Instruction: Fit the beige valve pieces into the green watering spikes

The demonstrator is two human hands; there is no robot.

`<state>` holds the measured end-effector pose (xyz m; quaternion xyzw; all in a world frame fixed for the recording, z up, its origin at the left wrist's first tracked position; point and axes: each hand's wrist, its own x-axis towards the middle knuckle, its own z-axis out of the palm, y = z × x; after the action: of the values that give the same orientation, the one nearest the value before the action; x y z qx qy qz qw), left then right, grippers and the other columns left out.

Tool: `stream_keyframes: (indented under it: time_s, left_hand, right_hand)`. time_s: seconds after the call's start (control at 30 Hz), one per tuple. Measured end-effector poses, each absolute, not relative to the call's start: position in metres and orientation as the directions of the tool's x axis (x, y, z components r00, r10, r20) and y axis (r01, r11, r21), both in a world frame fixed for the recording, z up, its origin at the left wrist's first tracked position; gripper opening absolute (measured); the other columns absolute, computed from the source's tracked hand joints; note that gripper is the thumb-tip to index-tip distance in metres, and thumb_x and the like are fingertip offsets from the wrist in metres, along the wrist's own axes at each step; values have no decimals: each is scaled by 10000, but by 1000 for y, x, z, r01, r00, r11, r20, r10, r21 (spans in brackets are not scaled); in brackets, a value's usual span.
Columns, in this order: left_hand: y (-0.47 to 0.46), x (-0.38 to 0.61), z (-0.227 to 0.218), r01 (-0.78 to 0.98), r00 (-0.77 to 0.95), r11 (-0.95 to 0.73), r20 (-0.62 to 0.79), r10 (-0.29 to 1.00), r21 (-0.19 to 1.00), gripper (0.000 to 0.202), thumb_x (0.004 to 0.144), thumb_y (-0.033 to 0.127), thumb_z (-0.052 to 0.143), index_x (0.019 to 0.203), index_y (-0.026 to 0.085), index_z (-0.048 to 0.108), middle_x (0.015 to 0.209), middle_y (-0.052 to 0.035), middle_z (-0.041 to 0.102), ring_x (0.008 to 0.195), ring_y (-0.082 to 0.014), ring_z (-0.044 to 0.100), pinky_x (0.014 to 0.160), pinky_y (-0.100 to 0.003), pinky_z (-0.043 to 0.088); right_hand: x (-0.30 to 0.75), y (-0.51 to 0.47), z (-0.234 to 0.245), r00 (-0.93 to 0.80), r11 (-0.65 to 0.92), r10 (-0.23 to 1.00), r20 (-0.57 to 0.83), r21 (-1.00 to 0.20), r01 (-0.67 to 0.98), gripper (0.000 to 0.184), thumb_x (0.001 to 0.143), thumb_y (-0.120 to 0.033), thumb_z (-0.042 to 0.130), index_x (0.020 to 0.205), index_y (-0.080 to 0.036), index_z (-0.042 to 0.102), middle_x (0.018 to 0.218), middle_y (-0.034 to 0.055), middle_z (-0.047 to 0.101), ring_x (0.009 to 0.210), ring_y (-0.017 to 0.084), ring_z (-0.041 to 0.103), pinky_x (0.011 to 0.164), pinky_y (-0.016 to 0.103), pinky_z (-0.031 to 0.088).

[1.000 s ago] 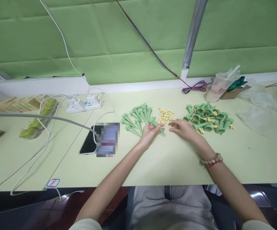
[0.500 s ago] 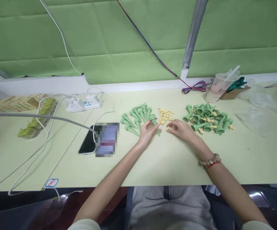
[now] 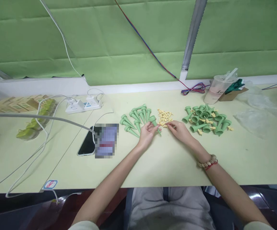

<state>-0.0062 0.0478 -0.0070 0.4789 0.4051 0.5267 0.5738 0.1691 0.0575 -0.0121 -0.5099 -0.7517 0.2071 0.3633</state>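
Observation:
My left hand (image 3: pixel 147 134) grips a green plastic watering spike (image 3: pixel 154 120) between thumb and fingers, its wide end up and its tip pointing down toward me. Just to the right, my right hand (image 3: pixel 180 130) is closed in a pinch on a small yellow plastic piece, mostly hidden by the fingertips. Beyond the two hands lies a pile of small yellow plastic pieces (image 3: pixel 165 115). Several green spikes (image 3: pixel 126 120) lie fanned out left of my left hand. A heap of green spikes with yellow pieces fitted (image 3: pixel 204 116) sits right of my right hand.
Left of the hands lie a phone (image 3: pixel 87 143) and a blurred-out rectangle. A power strip (image 3: pixel 84 106) with white cables, yellow-green packs (image 3: pixel 36 123) and small cardboard boxes (image 3: pixel 20 103) are farther left. A drink cup (image 3: pixel 216 90) and plastic bags (image 3: pixel 250 121) stand at right.
My right hand has moved slightly left and away from me, bringing its pinched fingertips closer to the spike. My left hand keeps hold of the spike, nearly still.

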Motion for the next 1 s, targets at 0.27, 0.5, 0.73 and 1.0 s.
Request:
stream_keyframes:
  time_s: [0.27, 0.5, 0.73, 1.0]
  left_hand:
    - [43, -2, -4, -298, 193, 5, 55, 980, 955, 448, 670, 391, 699, 993, 149, 503, 615, 23, 576, 844, -229, 663, 721, -317, 507]
    - [42, -1, -7, -264, 273, 17, 58, 960, 964, 496, 704, 375, 675, 1108, 146, 501, 808, -66, 669, 818, -217, 665, 717, -325, 515]
    - [42, -1, -9, -230, 291, 16, 53, 955, 973, 483, 706, 348, 677, 1117, 146, 525, 867, -88, 683, 701, -182, 669, 705, -326, 525]
    - [42, -1, -8, -191, 284, -26, 80, 955, 981, 474, 709, 338, 672, 1122, 143, 543, 857, -91, 680, 696, -182, 664, 681, -317, 518]
  right_hand:
    - [155, 53, -5, -15, 192, 981, 191, -977, 98, 332, 623, -340, 735, 892, -153, 682, 939, 91, 704, 823, 205, 669, 779, 333, 539]
    - [152, 50, 3, 63, 141, 988, 143, -989, 34, 354, 675, -476, 663, 800, -146, 692, 784, 73, 711, 615, 160, 656, 657, 313, 557]
    - [151, 49, 4, 14, 156, 988, 156, -988, 13, 299, 587, -352, 756, 805, -155, 701, 852, 83, 720, 760, 199, 680, 732, 316, 554]
    - [151, 47, 3, 29, 285, 955, 294, -943, 170, 185, 706, -325, 660, 793, -168, 707, 822, 68, 721, 692, 182, 675, 660, 294, 553]
